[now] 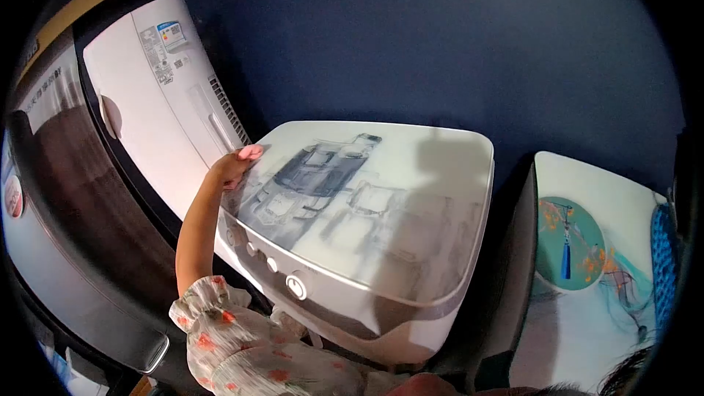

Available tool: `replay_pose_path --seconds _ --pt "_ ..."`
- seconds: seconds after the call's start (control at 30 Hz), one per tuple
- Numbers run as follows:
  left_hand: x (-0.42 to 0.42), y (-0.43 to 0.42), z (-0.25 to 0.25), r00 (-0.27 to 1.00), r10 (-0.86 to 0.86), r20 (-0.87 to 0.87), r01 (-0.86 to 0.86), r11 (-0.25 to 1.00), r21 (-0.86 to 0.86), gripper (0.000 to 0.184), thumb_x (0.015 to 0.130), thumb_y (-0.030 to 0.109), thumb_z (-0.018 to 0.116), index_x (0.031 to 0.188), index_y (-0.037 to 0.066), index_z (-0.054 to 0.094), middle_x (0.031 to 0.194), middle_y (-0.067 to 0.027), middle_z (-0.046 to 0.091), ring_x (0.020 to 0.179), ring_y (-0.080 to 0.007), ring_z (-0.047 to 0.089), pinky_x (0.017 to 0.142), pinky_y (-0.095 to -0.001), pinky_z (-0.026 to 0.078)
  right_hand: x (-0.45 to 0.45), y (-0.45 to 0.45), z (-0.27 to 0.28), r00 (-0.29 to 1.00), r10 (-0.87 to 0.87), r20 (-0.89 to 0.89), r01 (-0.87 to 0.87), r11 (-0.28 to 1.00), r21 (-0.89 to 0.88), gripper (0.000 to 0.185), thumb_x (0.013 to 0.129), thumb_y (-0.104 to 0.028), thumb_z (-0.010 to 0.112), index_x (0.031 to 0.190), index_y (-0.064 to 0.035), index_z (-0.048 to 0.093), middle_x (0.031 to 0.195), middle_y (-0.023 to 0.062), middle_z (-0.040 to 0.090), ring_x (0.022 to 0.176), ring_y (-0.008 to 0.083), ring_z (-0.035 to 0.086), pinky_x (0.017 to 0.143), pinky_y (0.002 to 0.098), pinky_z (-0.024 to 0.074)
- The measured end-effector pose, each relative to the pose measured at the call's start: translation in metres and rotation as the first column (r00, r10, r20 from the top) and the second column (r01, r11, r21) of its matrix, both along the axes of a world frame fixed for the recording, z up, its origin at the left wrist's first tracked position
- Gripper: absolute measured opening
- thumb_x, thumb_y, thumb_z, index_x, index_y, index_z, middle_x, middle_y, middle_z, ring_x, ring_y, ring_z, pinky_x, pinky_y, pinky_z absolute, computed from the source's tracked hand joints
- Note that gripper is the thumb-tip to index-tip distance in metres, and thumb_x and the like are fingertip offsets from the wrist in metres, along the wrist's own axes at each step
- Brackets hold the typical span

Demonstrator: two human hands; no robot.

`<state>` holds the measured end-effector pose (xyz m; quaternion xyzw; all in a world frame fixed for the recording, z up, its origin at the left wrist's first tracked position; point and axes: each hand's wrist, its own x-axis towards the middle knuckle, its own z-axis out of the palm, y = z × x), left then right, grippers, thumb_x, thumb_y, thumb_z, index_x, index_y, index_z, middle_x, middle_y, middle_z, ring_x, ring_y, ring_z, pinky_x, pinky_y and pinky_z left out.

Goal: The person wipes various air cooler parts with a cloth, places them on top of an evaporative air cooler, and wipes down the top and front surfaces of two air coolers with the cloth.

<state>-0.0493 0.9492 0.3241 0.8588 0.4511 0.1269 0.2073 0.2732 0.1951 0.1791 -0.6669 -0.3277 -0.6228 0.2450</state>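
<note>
A white, box-shaped appliance with rounded corners (381, 242) stands in the middle. Its pale, glossy top carries a grey, ink-like pattern, and round knobs with one ringed dial (295, 287) line its front. My left hand (240, 166) reaches across from below, fingers curled over the appliance's left edge near the back corner. A sheer sleeve with red flowers (242, 345) covers the upper part of this arm. I do not make out my right hand; only a blurred skin-coloured patch shows at the bottom edge.
A tall white appliance with labels and a vent (158, 88) stands close on the left, beside a dark, curved, shiny surface (81, 227). On the right is a white panel with a green circle and blue tassel (566, 249), near blue woven material (662, 271). A dark blue wall (440, 44) rises behind.
</note>
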Motion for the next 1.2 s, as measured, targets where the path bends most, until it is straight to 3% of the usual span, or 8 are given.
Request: replay_pose_path --seconds 0.3,0.37,0.4,0.57,0.87,1.1,1.13,1.2 --pt "0.127 -0.216 0.001 0.857 -0.505 -0.103 0.511 0.804 0.304 0.038 0.087 0.03 0.05 0.12 0.011 0.05 0.127 -0.0135 0.048 0.115 -0.0293 0.048 0.098 -0.0352 0.036 -0.003 0.017 0.009 1.0 0.002 -0.005 -0.001 0.997 0.073 0.041 0.089 -0.035 0.04 0.094 0.0011 0.058 0.093 0.0168 0.061 0.089 0.0309 0.055 0.088 0.0473 0.0354" --pt "0.151 -0.275 -0.004 0.752 -0.623 -0.214 0.637 0.603 0.48 0.039 0.087 0.03 0.049 0.121 0.011 0.048 0.127 -0.0143 0.048 0.112 -0.0321 0.049 0.096 -0.0382 0.038 0.001 0.012 0.006 0.998 0.068 -0.01 -0.067 0.996 0.064 0.04 0.09 -0.034 0.04 0.097 0.0021 0.056 0.095 0.017 0.061 0.09 0.0316 0.054 0.087 0.0476 0.0343" --pt "0.16 -0.306 0.003 0.688 -0.705 -0.175 0.704 0.587 0.4 0.041 0.086 0.029 0.05 0.123 0.012 0.046 0.127 -0.0144 0.047 0.11 -0.033 0.051 0.094 -0.039 0.039 0.003 -0.024 -0.016 0.957 -0.224 -0.182 0.168 0.946 -0.278 0.043 0.091 -0.03 0.03 0.118 -0.001 0.048 0.128 0.0184 0.046 0.124 0.0359 0.036 0.105 0.0546 0.0177" --pt "0.214 -0.334 0.006 0.457 -0.877 -0.147 0.854 0.387 0.347 0.049 0.083 0.021 0.052 0.129 0.013 0.041 0.128 -0.0128 0.048 0.104 -0.0308 0.056 0.089 -0.038 0.044 0.008 -0.014 -0.024 0.965 0.021 -0.262 -0.037 0.998 -0.059 0.037 0.087 -0.023 0.035 0.108 0.0035 0.049 0.118 0.0224 0.052 0.114 0.0394 0.044 0.101 0.054 0.0202" --pt "0.354 -0.257 0.015 0.78 -0.626 0.001 0.616 0.767 -0.178 0.036 0.092 0.025 0.044 0.127 0.03 0.045 0.11 -0.0061 0.058 0.086 -0.0127 0.056 0.071 -0.033 0.047 0.002 0.003 -0.01 0.972 0.056 -0.229 -0.056 0.998 0.008 0.032 0.077 -0.019 0.04 0.1 0.0001 0.053 0.107 0.0184 0.058 0.105 0.0364 0.05 0.1 0.0524 0.0194" --pt "0.276 -0.317 0.014 0.607 -0.792 -0.066 0.794 0.604 0.065 0.036 0.087 0.011 0.044 0.122 0.018 0.051 0.111 -0.008 0.058 0.095 -0.0152 0.055 0.086 -0.0293 0.043 0.003 0.007 -0.006 0.981 0.111 -0.162 -0.108 0.994 0.027 0.034 0.075 -0.016 0.041 0.103 -0.0007 0.054 0.107 0.0174 0.058 0.105 0.0364 0.05 0.101 0.0508 0.0185" --pt "0.257 -0.331 0.012 0.319 -0.946 0.047 0.938 0.323 0.13 0.035 0.083 0.011 0.048 0.118 0.015 0.054 0.114 -0.0078 0.057 0.102 -0.0188 0.054 0.091 -0.0305 0.04 0.007 0.003 -0.01 0.979 0.12 -0.166 -0.124 0.992 -0.011 0.037 0.076 -0.015 0.04 0.107 0.0 0.053 0.11 0.0178 0.058 0.107 0.0371 0.049 0.101 0.051 0.0181" --pt "0.202 -0.368 0.017 0.542 -0.82 -0.184 0.831 0.491 0.261 0.037 0.085 0.022 0.05 0.121 0.016 0.05 0.125 -0.0114 0.049 0.112 -0.0274 0.049 0.097 -0.0363 0.036 0.01 0.002 -0.011 0.98 0.133 -0.151 -0.139 0.99 -0.036 0.038 0.077 -0.016 0.039 0.11 0.0011 0.052 0.114 0.0183 0.056 0.11 0.0378 0.048 0.101 0.0505 0.0176"
